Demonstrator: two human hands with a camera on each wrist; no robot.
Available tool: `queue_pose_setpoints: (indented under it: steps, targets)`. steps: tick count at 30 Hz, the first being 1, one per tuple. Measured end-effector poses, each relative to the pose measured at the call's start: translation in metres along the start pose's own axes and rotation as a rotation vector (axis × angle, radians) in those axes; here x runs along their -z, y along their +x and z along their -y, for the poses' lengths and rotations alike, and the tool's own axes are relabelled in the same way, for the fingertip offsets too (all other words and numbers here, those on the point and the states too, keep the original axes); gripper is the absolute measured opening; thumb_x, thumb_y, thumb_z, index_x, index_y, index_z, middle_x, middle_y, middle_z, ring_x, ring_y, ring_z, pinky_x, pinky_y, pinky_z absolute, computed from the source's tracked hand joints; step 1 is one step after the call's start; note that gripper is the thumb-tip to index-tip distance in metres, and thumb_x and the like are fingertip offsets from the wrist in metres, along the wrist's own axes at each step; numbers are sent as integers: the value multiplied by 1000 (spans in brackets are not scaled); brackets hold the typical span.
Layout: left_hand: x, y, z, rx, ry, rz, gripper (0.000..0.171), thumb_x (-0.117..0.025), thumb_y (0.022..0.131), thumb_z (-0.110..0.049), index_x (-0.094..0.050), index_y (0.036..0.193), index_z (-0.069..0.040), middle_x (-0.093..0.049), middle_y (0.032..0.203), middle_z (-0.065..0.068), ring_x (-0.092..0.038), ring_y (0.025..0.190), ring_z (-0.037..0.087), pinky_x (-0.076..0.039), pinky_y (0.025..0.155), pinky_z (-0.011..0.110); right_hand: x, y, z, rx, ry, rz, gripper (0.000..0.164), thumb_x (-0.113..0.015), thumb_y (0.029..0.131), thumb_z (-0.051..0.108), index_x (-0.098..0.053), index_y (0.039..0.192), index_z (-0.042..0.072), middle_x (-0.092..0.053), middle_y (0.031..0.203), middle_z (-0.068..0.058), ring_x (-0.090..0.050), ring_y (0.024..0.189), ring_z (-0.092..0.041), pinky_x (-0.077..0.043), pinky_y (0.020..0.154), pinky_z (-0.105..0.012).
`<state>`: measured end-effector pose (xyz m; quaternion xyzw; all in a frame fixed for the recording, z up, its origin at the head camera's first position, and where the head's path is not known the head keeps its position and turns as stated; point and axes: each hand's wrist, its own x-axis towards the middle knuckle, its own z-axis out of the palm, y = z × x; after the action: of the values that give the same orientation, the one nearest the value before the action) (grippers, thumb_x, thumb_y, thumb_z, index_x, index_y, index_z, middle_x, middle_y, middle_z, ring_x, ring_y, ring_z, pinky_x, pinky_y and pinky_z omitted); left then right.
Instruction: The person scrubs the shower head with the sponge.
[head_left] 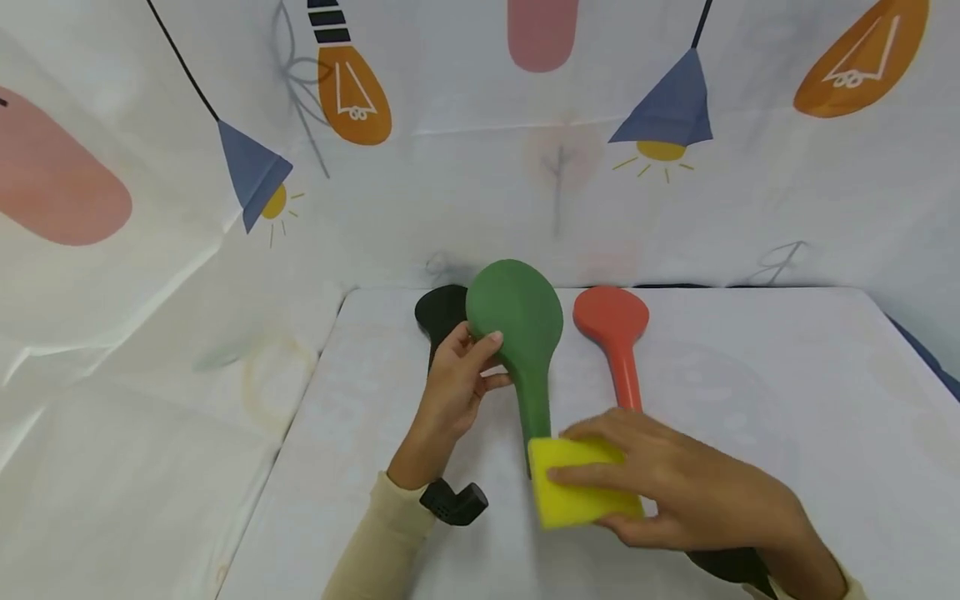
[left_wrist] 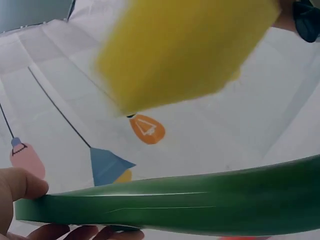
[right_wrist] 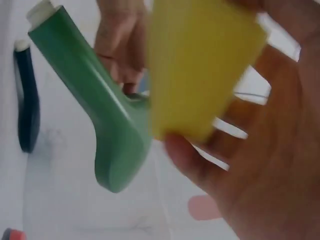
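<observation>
My left hand (head_left: 457, 379) holds a green hand shower head (head_left: 516, 312) by the edge of its round head, thumb on the upper face and fingers underneath. Its handle slopes toward me, and a white end piece shows in the right wrist view. A yellow sponge (head_left: 573, 483) is in my right hand (head_left: 667, 483), gripped between thumb and fingers. From the head it overlaps the lower handle; in the left wrist view the blurred sponge (left_wrist: 185, 50) is above the green shower head (left_wrist: 200, 200) with a gap between.
A black shower head (head_left: 441, 308) lies at the back left, partly behind the green one. To the right lies a red shower head (head_left: 611, 317), its handle end hidden by my right hand. A dark rounded thing (head_left: 727, 565) shows under my right wrist. Printed sheeting (head_left: 450, 200) hangs behind the white table (head_left: 750, 375).
</observation>
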<state>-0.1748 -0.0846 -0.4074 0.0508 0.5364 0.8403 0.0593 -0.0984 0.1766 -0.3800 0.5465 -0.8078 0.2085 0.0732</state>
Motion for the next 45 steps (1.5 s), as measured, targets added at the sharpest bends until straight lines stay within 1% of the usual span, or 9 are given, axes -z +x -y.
queue_pose_setpoints:
  steps: [6,8,14,22,26,34,38,41,45]
  targets:
    - [-8,-3,8,87,176,56,42,-60,97,-15,-47,135,-1,-60,122,13,-67,94,15,-61,74,30,-18,22,-11,11,-274,-280,38,-42,103,38,-66,131,30,-58,137,-8,-54,114,-24,-49,92,-40]
    - [-11,-4,11,103,216,77,42,-58,98,-17,-47,135,0,-58,123,15,-66,93,15,-61,76,30,-25,26,-16,24,-324,-314,35,-49,101,31,-67,131,27,-59,137,-11,-55,115,-29,-49,91,-43]
    - [-16,-5,17,88,319,65,37,-58,98,-17,-49,130,-1,-55,120,17,-66,87,15,-60,74,27,-37,28,-21,-43,-420,-244,60,-82,76,23,-64,134,28,-58,139,-10,-55,116,-31,-49,90,-48]
    - [-15,-2,16,37,370,24,34,-58,99,-18,-51,127,0,-57,124,19,-67,96,20,-62,76,36,-44,29,-18,-90,-387,-224,52,-70,77,21,-66,129,27,-65,128,-6,-60,104,-25,-52,85,-44]
    - [-12,0,12,40,336,1,35,-59,99,-18,-50,127,0,-55,127,19,-67,103,25,-62,76,42,-43,29,-15,-74,-353,-205,55,-75,74,19,-67,127,28,-67,124,-4,-61,101,-23,-53,83,-43]
    - [-2,4,8,16,256,-49,33,-58,100,-17,-51,128,-1,-59,118,15,-70,92,17,-62,69,34,-43,27,-6,-83,-228,10,47,-78,76,24,-70,121,33,-66,124,4,-58,101,-15,-52,87,-37]
    - [-1,6,6,9,222,-69,31,-58,100,-17,-52,126,-1,-62,110,11,-70,89,15,-62,68,31,-37,22,-2,-87,-2,262,43,-77,83,28,-68,124,39,-66,123,10,-57,104,-8,-53,85,-29]
    - [2,7,6,-1,188,-88,31,-57,101,-18,-52,127,-1,-63,109,11,-70,89,16,-62,67,31,-32,15,-1,-33,191,416,41,-74,88,29,-66,127,40,-66,122,13,-55,103,-2,-51,83,-19]
    - [10,13,11,19,148,-126,31,-56,102,-19,-53,126,0,-64,107,11,-70,89,16,-61,67,30,-19,6,-4,73,296,433,43,-71,91,28,-62,130,42,-63,124,15,-54,107,1,-48,85,-13]
